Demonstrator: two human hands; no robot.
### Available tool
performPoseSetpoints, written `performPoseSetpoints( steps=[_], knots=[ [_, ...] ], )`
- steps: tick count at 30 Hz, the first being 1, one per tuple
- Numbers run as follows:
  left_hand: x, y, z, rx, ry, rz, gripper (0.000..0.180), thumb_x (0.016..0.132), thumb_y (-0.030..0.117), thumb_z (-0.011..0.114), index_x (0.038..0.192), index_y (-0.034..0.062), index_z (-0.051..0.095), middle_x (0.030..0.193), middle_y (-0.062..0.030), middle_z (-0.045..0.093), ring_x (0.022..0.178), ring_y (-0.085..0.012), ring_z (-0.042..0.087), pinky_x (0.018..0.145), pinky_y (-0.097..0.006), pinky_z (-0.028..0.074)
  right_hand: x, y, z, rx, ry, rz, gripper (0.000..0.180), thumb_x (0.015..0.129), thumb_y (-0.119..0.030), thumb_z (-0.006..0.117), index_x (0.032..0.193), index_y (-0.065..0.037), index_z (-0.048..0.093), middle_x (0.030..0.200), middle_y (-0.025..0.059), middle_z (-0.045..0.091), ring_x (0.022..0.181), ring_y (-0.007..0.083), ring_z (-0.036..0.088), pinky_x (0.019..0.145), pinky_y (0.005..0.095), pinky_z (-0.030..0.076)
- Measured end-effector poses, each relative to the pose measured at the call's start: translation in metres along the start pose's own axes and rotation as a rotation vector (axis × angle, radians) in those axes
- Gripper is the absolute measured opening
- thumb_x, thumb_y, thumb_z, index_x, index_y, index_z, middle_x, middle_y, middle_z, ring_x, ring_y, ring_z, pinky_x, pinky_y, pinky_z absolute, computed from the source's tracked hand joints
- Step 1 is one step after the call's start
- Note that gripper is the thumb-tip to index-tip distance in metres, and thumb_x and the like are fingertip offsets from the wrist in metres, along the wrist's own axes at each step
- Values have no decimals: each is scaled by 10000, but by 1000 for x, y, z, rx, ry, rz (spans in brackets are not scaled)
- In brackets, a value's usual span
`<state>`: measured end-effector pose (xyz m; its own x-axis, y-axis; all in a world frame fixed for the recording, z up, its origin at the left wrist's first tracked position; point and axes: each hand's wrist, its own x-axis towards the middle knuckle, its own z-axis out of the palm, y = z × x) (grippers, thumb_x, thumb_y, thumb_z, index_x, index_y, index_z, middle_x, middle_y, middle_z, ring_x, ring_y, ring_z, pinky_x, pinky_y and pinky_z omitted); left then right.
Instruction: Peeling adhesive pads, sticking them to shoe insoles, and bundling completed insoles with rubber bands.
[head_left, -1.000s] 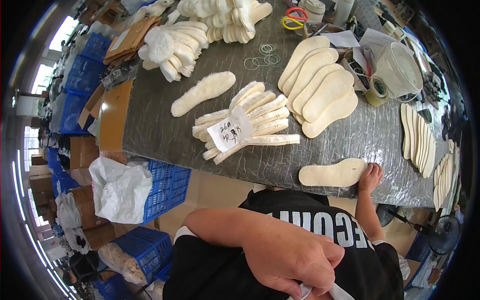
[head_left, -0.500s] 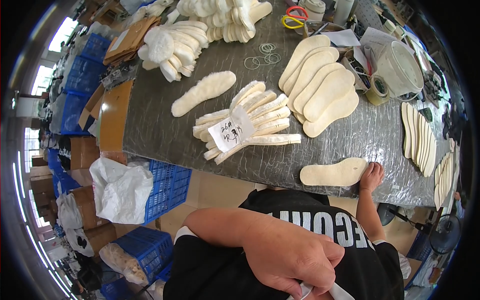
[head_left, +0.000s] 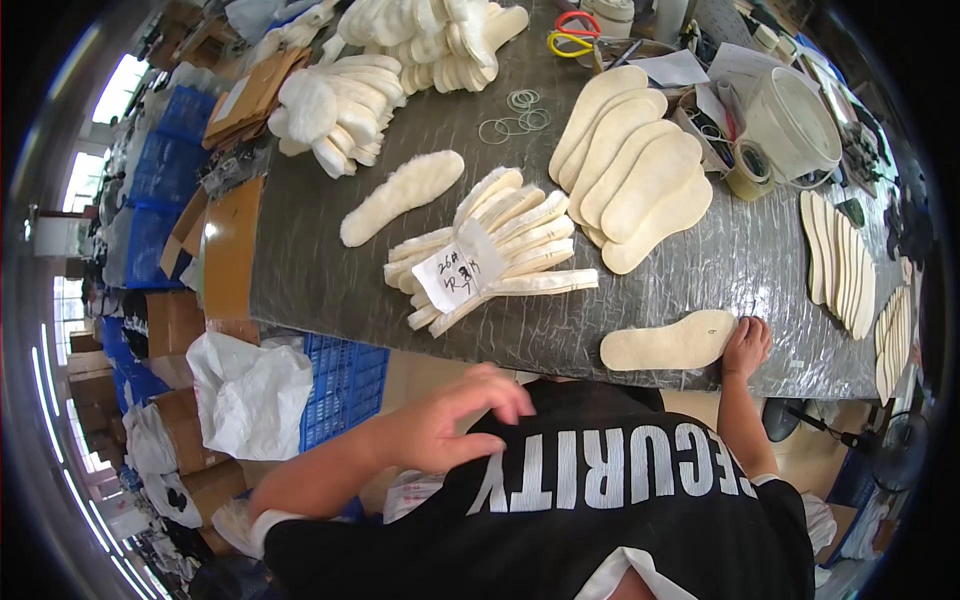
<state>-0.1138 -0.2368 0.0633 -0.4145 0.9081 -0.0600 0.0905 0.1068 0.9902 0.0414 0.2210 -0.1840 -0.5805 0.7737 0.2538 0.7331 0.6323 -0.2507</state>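
Note:
A flat cream insole (head_left: 665, 343) lies along the near table edge. My right hand (head_left: 748, 348) rests at its right end, fingers curled and closed against it; the fingertips are partly hidden. My left hand (head_left: 465, 418) hangs in front of my black shirt, off the table, its fingers loosely bent and apart with nothing in them. Beyond the insole is a bundle of fleecy insoles (head_left: 540, 245) with a handwritten paper tag (head_left: 458, 278) on it. One fleecy insole (head_left: 403, 197) lies fluffy side up to the left of that bundle. Overlapping flat insoles (head_left: 655, 185) are fanned out farther right.
Piles of fluffy insoles (head_left: 335, 110) stand at the far left, near rubber bands (head_left: 520, 118). Red-and-yellow-handled scissors (head_left: 572, 35), a white bucket (head_left: 795, 130) and a tape roll (head_left: 750, 172) sit at the back right. More insoles (head_left: 838, 265) line the right side. Blue crates (head_left: 345, 385) stand left, below the table.
My left hand has moved left and up, away from the shirt collar, and its fingers have opened. My right hand stays at the insole's end. The view has shifted slightly.

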Motion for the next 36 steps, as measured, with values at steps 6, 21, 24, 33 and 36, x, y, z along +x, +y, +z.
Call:
performPoseSetpoints(
  steps=[6,21,24,33,36],
  knots=[
    [-73,3,-15,1102,-491,-353,211,707,123,652,886,40,577,962,-100,585,1011,-285,503,885,-441,388,2,4,8,-14,4,-11,265,898,-341,463,991,-128,591,1182,59,529,1145,303,433,945,458,329],
    [-44,5,-8,970,673,-118,207,656,-5,637,852,-16,568,962,-129,615,967,-341,531,859,-426,424,1,-17,-8,47,-14,93,199,830,-289,529,922,-131,606,1128,65,537,1100,270,456,945,427,308],
    [-19,-10,1,910,664,-96,202,660,3,643,850,-7,574,950,-127,616,966,-339,532,868,-428,418,5,-15,-10,42,13,72,202,834,-302,540,917,-130,604,1122,64,536,1096,263,456,934,426,311],
    [33,-27,12,894,255,55,140,733,64,622,830,-23,569,928,-149,620,910,-331,559,871,-444,414,-6,-22,16,167,122,45,195,764,-264,611,877,-105,608,1022,58,562,1042,264,479,898,418,336],
    [62,10,24,644,335,168,214,787,168,673,905,20,573,853,-133,558,829,-284,512,806,-370,429,-10,-20,-7,153,55,116,212,781,-278,604,916,-115,606,1076,42,537,1090,244,440,923,398,307]
  ],
)
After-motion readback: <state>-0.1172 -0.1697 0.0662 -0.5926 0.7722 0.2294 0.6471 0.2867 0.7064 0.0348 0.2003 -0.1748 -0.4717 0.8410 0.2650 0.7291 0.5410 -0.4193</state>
